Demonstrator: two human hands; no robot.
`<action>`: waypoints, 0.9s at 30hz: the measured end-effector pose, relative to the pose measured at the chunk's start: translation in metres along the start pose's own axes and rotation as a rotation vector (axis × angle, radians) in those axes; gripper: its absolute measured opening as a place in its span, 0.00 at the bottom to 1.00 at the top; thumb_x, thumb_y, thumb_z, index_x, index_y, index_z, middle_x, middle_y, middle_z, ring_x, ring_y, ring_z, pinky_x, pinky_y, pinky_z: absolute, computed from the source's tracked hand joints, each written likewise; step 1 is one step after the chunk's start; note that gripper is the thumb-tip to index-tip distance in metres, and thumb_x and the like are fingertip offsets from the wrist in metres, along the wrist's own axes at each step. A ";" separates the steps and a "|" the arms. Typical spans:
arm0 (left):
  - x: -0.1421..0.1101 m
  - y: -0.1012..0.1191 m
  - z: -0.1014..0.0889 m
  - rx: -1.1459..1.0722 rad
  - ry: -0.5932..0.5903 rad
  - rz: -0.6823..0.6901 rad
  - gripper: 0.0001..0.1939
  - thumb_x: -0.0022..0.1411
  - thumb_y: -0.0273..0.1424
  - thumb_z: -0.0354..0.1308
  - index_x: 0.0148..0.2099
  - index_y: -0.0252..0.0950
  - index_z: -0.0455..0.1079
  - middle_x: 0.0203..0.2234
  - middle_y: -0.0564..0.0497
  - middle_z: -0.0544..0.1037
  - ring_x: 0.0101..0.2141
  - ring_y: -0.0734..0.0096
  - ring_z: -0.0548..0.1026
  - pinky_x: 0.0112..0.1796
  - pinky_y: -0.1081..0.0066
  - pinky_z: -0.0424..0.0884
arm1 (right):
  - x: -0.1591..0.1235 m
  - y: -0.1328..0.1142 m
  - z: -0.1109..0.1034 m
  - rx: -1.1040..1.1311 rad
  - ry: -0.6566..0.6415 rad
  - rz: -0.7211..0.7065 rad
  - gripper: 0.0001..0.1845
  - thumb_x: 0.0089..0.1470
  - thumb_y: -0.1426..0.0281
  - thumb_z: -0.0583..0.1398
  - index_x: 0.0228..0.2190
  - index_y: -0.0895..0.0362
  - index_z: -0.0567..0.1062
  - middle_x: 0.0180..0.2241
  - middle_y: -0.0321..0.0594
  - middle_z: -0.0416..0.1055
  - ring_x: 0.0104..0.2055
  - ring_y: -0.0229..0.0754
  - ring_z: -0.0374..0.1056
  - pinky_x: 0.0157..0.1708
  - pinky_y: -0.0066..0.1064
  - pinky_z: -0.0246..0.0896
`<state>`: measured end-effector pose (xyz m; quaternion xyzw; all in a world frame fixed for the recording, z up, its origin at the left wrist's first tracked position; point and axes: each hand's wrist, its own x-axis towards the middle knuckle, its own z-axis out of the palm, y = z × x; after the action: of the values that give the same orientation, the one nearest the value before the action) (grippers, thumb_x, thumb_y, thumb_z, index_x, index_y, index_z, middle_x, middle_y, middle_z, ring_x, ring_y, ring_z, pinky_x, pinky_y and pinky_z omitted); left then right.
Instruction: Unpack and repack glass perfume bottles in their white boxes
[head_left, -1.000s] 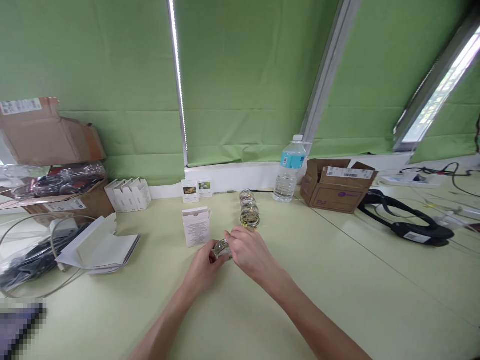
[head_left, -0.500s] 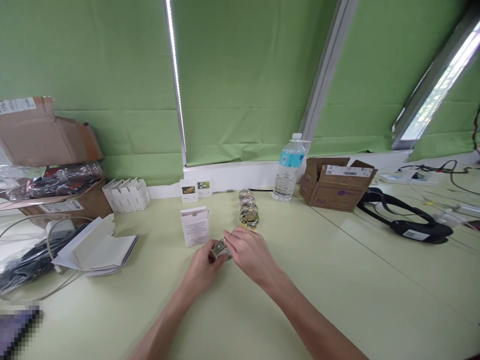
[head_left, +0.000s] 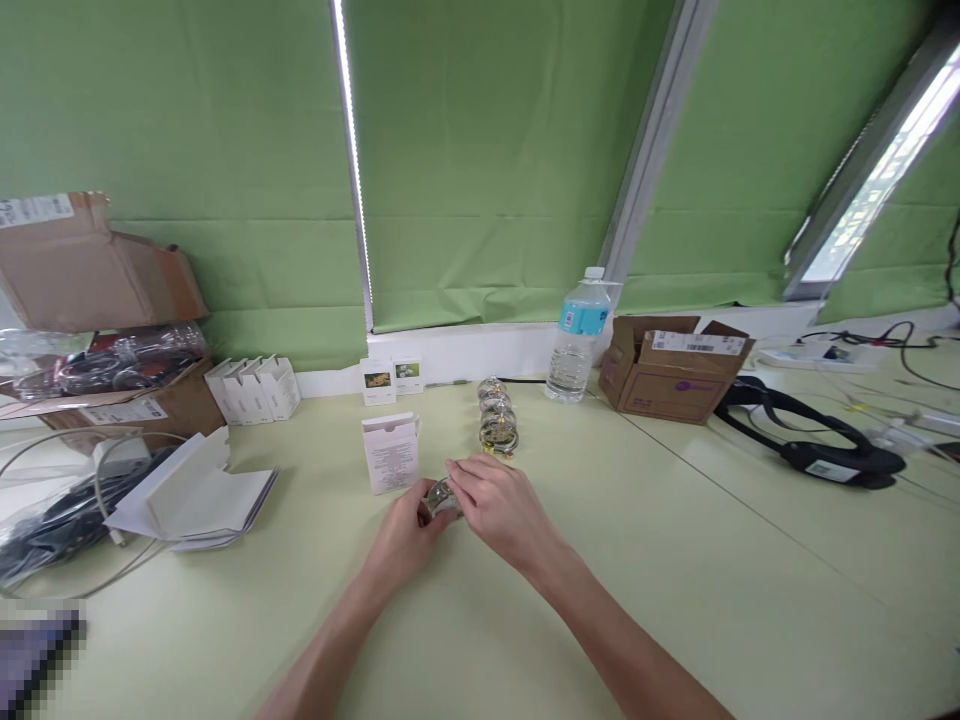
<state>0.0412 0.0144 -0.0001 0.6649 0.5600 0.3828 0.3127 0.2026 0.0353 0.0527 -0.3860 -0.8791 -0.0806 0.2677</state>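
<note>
While lined-up pieces [head_left: 496, 425] are looking finished, our left hand [head_left: 403, 530] and right hand [head_left: 504, 505] are grasping one glassy piece [head_left: 441, 496], perhaps unfinished.

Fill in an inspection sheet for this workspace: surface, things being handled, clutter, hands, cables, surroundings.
Surface: pale yellow-green table, seam running across its right side; spills: nothing seen.
Handled: shiny round item, partly hidden by the fingers.
Nearby: upright white box; row of shiny ringed items beyond the right hand.
Clutter: left, folded papers, small white boxes, stacked cartons; right, water bottle, open carton, black headset-like band.
Hands: left hand grips the item's left; right hand's fingers meet its right side, grip unclear.
Cables: pale loops at left; dark cable far right.
Surroundings: green blinds behind; other people: nothing seen.
</note>
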 end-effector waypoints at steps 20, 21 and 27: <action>0.001 -0.002 0.002 -0.025 0.010 0.026 0.10 0.59 0.36 0.53 0.41 0.38 0.67 0.22 0.58 0.65 0.24 0.75 0.61 0.25 0.75 0.56 | 0.008 -0.008 0.005 -0.111 -0.048 0.094 0.16 0.63 0.74 0.51 0.29 0.57 0.76 0.27 0.39 0.74 0.34 0.40 0.67 0.32 0.30 0.52; 0.001 -0.002 0.001 -0.026 0.007 0.025 0.10 0.59 0.36 0.53 0.41 0.38 0.67 0.22 0.58 0.65 0.24 0.75 0.61 0.25 0.76 0.56 | 0.009 -0.010 0.004 -0.120 -0.059 0.110 0.16 0.62 0.74 0.51 0.29 0.57 0.76 0.28 0.39 0.75 0.34 0.40 0.67 0.31 0.30 0.51; 0.001 -0.001 -0.001 -0.013 0.004 0.028 0.08 0.59 0.33 0.53 0.40 0.38 0.67 0.22 0.59 0.63 0.24 0.76 0.59 0.25 0.76 0.55 | 0.016 -0.022 -0.005 -0.157 -0.130 0.204 0.16 0.61 0.75 0.52 0.26 0.57 0.75 0.27 0.42 0.75 0.32 0.41 0.67 0.27 0.31 0.49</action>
<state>0.0403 0.0156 -0.0005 0.6697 0.5489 0.3922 0.3105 0.1796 0.0285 0.0669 -0.4975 -0.8418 -0.0961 0.1859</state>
